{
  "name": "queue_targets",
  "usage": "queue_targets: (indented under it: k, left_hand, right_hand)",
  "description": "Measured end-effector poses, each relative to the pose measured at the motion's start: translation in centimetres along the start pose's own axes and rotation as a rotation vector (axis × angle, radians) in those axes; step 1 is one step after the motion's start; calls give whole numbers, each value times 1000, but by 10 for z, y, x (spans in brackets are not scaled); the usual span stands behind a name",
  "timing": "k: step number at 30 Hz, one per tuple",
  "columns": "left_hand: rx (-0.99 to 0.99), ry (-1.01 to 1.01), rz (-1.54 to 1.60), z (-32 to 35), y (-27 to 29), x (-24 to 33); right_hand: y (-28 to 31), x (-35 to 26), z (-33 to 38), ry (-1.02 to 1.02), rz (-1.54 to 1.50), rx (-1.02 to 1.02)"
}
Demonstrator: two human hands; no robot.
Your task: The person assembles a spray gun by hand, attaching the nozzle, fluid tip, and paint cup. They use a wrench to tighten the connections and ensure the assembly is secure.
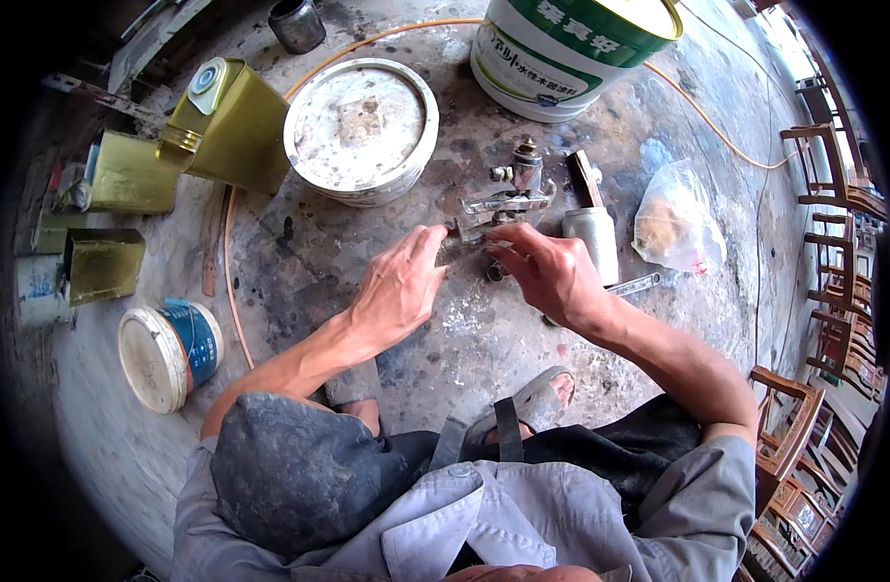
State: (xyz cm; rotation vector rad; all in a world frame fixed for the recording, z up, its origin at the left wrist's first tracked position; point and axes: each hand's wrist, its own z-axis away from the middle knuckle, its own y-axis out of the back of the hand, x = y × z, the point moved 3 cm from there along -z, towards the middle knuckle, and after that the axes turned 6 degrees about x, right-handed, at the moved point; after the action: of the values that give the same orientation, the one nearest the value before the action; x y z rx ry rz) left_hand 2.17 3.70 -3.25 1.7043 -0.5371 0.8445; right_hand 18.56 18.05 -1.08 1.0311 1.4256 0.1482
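My left hand (pixel 403 276) is closed, its thumb and fingers bent together beside a small dark piece (pixel 456 233). What it pinches, if anything, is too small to make out. Opposite it, my right hand (pixel 553 274) has its fingertips drawn together at the near end of a metal spray gun (pixel 528 177). Those fingers partly hide that end, so what they grip cannot be told. Right of the gun stands a silvery metal cup (pixel 591 242) with a dark wooden-handled tool (pixel 585 178) at its top. A wrench (pixel 635 284) lies by the cup.
A lidded white bucket (pixel 362 126) and a green-and-white paint pail (pixel 564 68) stand beyond my hands. Yellow metal cans (pixel 233 126) and a small bucket (pixel 169 354) are at left. A clear plastic bag (pixel 679 218), an orange hose (pixel 697 109) and wooden chairs (pixel 789 417) are at right.
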Motion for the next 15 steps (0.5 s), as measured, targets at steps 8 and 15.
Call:
queue_targets:
  k: [8,15]
  left_hand:
    - [-56,93,59,4,0,-1]
    - [-43,202,145,3,1,-2]
  right_hand:
    - [-9,-4,-13,204,57,55]
    - [3,-3,-3,218,124,-56]
